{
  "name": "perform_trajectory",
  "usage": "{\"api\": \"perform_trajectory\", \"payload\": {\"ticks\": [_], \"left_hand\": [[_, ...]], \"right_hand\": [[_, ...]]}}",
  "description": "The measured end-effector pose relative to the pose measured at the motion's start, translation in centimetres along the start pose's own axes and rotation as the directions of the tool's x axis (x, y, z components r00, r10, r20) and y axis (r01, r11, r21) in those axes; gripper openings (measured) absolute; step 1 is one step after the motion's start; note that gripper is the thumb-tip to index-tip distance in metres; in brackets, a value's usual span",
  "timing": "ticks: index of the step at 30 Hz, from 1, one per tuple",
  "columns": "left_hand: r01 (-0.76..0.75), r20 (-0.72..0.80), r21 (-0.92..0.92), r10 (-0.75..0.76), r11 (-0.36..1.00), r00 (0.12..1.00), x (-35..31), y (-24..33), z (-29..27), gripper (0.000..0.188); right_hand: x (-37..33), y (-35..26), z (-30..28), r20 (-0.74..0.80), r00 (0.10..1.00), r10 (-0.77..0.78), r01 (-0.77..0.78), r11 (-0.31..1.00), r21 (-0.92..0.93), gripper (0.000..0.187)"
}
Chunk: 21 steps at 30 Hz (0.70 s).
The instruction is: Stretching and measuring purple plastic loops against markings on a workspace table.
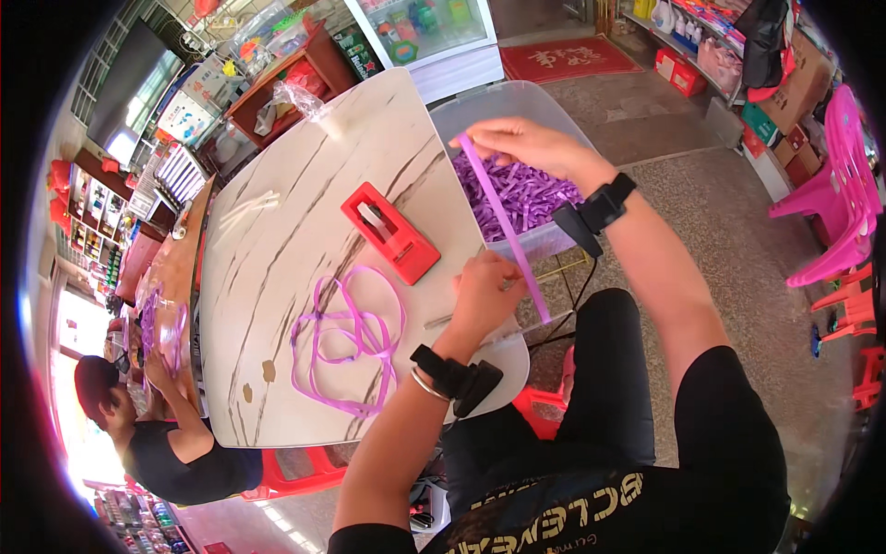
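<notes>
A flat purple ribbon (498,208) is stretched slantwise in front of me, over the near side of a clear plastic bin. My right hand (531,146) pinches its upper end between thumb and fingers. Lower down, my left hand (487,291) is closed on the ribbon at the table's edge, and a short tail hangs below the fingers. Many cut purple strips (521,198) fill the clear bin (554,106). On the marble-patterned table (277,268) lie a loose tangle of purple ribbon (355,337) and a red tape dispenser (391,233).
Thin white sticks (247,214) and a clear plastic bag (300,97) lie on the table's far part. Another person (166,425) in black sits at the left, working with purple ribbon. Pink chairs (835,194) stand at the right, a glass-door fridge (429,42) behind.
</notes>
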<state>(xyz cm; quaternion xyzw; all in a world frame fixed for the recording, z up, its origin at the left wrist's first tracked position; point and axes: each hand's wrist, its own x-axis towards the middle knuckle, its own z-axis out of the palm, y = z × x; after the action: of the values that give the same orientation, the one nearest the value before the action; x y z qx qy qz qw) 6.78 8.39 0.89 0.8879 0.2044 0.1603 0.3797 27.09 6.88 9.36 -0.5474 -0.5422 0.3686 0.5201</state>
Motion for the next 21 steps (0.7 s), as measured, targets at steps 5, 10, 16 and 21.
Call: {"api": "perform_trajectory", "payload": {"ticks": [5,10,16,21], "left_hand": [[0.067,-0.055,-0.130,-0.075,0.989,0.996,0.3,0.9,-0.3,0.012],[0.074,-0.076,-0.253,-0.096,0.965,0.992,0.2,0.7,-0.6,0.014],[-0.014,0.053,-0.060,0.017,0.998,0.998,0.5,1.5,-0.9,0.013],[-0.018,0.070,0.011,0.017,1.000,0.997,0.2,1.2,-1.3,0.017]], "right_hand": [[0.9,7.2,0.0,0.033,0.986,0.163,-0.164,0.984,0.067,0.033],[-0.3,13.9,1.2,-0.012,0.969,0.248,-0.248,0.969,-0.004,0.030],[-7.1,21.5,3.3,-0.237,0.916,0.322,-0.341,0.939,-0.043,0.030],[-17.4,19.9,8.2,-0.018,0.811,0.585,-0.572,0.799,0.187,0.026]]}}
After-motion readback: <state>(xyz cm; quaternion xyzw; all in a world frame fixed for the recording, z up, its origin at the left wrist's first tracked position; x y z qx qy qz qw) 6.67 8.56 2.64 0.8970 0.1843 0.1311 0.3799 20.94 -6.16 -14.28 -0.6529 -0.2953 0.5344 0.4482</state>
